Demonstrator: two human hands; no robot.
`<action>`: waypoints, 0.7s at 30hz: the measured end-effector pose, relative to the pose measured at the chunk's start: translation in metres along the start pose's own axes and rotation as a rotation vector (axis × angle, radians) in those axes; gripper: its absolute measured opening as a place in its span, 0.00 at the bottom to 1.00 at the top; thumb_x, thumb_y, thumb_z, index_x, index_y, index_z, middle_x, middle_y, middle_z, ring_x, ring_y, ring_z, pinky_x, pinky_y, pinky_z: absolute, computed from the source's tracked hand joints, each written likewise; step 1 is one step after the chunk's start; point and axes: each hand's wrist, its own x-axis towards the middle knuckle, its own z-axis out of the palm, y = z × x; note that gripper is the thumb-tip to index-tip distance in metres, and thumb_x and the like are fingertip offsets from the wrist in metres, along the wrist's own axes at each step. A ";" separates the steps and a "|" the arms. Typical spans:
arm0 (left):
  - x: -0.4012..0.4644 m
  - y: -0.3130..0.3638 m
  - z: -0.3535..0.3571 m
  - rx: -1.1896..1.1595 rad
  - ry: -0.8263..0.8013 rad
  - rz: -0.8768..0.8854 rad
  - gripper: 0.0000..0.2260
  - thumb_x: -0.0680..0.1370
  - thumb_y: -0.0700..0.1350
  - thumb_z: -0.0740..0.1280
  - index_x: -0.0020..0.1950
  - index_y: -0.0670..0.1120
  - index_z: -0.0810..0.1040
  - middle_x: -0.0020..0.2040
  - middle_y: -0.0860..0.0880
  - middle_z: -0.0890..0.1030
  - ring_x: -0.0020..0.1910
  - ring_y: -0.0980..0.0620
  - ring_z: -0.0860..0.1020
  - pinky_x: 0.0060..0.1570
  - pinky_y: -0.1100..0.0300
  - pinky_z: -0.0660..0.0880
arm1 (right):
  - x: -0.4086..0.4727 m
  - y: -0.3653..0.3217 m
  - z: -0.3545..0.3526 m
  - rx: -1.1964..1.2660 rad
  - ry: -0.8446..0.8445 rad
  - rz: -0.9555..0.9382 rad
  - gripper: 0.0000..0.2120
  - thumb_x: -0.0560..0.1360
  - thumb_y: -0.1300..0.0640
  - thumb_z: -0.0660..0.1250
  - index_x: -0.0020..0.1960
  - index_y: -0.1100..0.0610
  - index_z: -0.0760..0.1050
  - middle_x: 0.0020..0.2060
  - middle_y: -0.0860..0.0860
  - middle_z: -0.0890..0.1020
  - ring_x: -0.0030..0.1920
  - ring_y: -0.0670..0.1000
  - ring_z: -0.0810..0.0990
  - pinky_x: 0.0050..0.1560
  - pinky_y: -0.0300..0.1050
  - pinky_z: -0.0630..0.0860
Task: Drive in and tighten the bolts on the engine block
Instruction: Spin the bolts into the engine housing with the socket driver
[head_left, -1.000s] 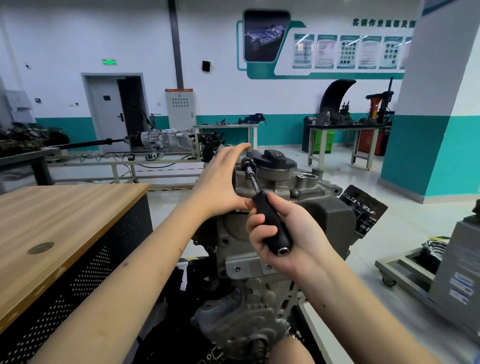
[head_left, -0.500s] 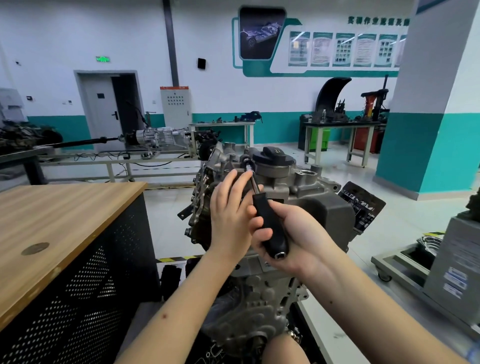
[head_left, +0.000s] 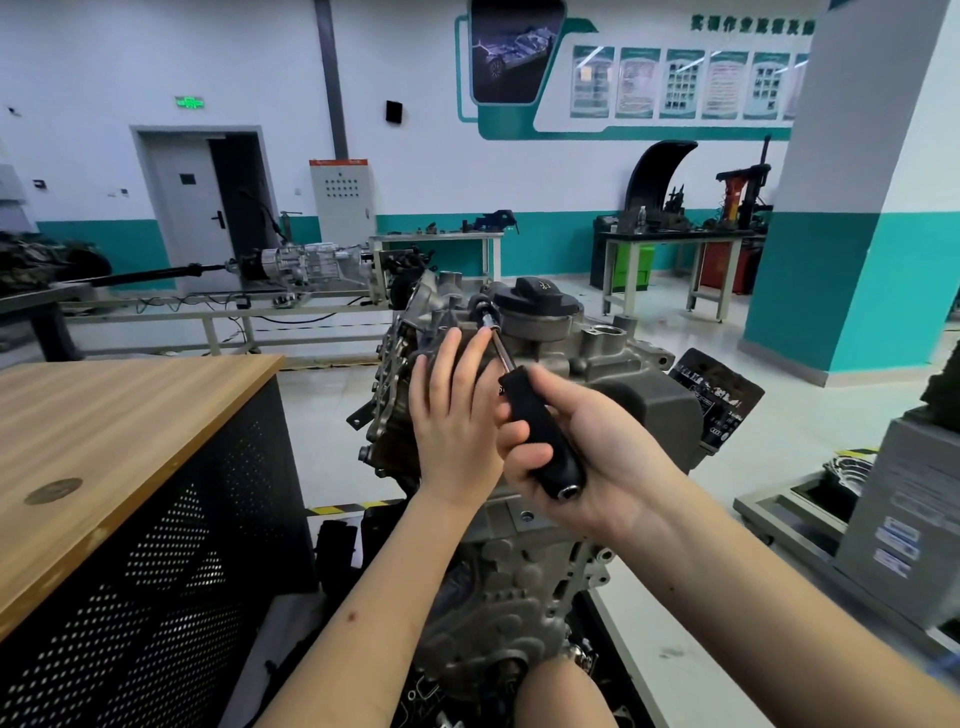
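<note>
Right then: right hand (head_left: 587, 457) wrapped round the black handle of the nut driver (head_left: 540, 436), fingers curled tight. Left hand (head_left: 457, 415) lay flat, fingers straight, fingertips (head_left: 480, 338) steadying the shaft near the socket. Driver's long axis ran up and away from the right hand, leftward, to a bolt (head_left: 480, 306) at the top of the engine block (head_left: 524, 566), beside the black filler cap (head_left: 537, 297). Bolt itself hidden under the socket. Left hand nearer it. Wooden worktop (head_left: 104, 415) stood to the left.
</note>
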 end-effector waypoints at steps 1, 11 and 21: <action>-0.001 -0.001 0.001 0.008 0.011 0.006 0.18 0.83 0.51 0.44 0.59 0.42 0.67 0.65 0.45 0.72 0.65 0.45 0.65 0.63 0.46 0.61 | -0.001 0.000 0.001 0.006 -0.001 -0.007 0.16 0.77 0.53 0.61 0.35 0.62 0.73 0.26 0.52 0.74 0.18 0.45 0.69 0.14 0.30 0.62; -0.002 0.000 0.003 -0.120 0.074 -0.036 0.13 0.80 0.45 0.53 0.63 0.43 0.64 0.64 0.45 0.74 0.65 0.45 0.66 0.65 0.47 0.59 | -0.003 -0.002 0.003 -0.032 0.031 -0.018 0.21 0.81 0.52 0.54 0.36 0.63 0.73 0.26 0.51 0.73 0.19 0.46 0.70 0.16 0.30 0.63; -0.003 -0.001 0.006 0.010 0.030 -0.027 0.17 0.83 0.48 0.47 0.70 0.45 0.60 0.65 0.47 0.73 0.66 0.48 0.65 0.66 0.49 0.59 | -0.008 -0.001 0.022 -0.115 0.066 -0.104 0.07 0.77 0.60 0.62 0.41 0.61 0.72 0.25 0.51 0.75 0.19 0.46 0.73 0.17 0.33 0.70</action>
